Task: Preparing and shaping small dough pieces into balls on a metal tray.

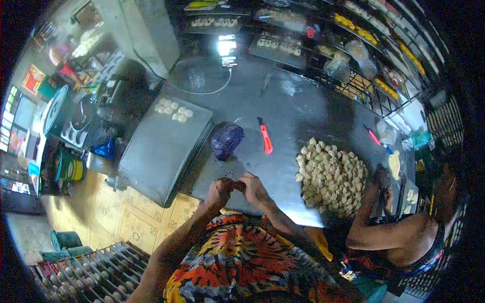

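The dark steel table (pixel 303 108) fills the centre of the frame, its near edge running along the lower middle, with bare surface open in the upper centre; a large grey baking tray (pixel 161 151) lies at centre left, overhanging the table's left edge, mostly bare, with a small cluster of dough balls (pixel 173 110) in its upper corner; a heap of pale dough pieces (pixel 331 177) sits at centre right near the table's right edge; a purple lump (pixel 227 141) and an orange-handled cutter (pixel 265 136) lie at mid-frame; at the near edge the left hand (pixel 221 191) and right hand (pixel 254 188) meet, fingers curled together around a small piece of dough (pixel 238 185), barely visible between them.
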### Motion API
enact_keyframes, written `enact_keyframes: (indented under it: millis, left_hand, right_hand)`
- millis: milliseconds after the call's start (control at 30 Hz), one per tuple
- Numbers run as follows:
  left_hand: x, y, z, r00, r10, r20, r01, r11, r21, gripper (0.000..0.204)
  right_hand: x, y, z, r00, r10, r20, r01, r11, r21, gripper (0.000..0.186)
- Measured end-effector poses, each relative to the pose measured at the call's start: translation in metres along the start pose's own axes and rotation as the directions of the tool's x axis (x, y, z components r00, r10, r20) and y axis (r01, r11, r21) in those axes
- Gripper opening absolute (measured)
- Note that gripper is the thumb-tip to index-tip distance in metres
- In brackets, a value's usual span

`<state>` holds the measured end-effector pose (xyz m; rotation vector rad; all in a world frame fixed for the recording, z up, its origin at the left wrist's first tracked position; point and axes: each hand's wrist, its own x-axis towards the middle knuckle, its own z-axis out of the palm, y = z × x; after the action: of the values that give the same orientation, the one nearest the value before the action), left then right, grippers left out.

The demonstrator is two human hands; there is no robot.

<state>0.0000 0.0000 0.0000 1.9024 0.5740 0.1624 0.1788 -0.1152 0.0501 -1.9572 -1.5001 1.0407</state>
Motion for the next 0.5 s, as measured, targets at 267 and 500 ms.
enact_keyframes:
  millis: [267,500]
  left_hand:
    - [0.016,0.031,-0.052,0.928,-0.200,-0.314,0.051,0.904,-0.426,0.030]
    - [0.036,0.016,-0.124,0.952,-0.279,-0.122,0.103,0.671,-0.734,0.033]
  right_hand:
    - [0.053,-0.034,0.009,0.892,-0.075,-0.446,0.135,0.985,0.103,0.012]
    - [0.131,-0.058,0.016,0.942,0.126,-0.311,0.010,0.915,0.404,0.023]
